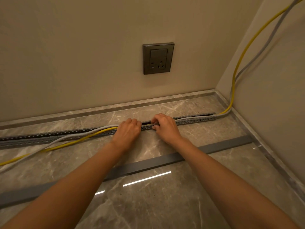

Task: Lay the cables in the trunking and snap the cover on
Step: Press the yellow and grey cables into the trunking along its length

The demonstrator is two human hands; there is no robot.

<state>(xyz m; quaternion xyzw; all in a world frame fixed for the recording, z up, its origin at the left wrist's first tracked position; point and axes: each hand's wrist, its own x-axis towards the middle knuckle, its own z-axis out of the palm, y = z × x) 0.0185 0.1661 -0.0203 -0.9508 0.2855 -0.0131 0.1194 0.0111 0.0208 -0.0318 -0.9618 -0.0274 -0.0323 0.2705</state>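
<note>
On the marble floor (165, 204), close to the wall, lies the grey slotted trunking (33, 138), which runs from the left edge almost to the corner on the right. Both hands are on its middle part, near each other but apart. The left hand (127, 131) lies knuckles up with the fingers bent down over the channel; the yellow cable (66, 145) and the grey cable (54, 141) go under it, and I cannot tell if its grip really holds them. The right hand (165, 128) has a closed grip on the trunking, thumb on the near wall and fingers curled over the top. Right of this hand the cables are inside the channel and come out at its end, then climb the side wall. Left of the left hand they lie outside, across the floor. The cover (231, 143), a flat grey strip, lies on the floor under both forearms, apart from the trunking. A dark socket (158, 58) is on the wall above.
</note>
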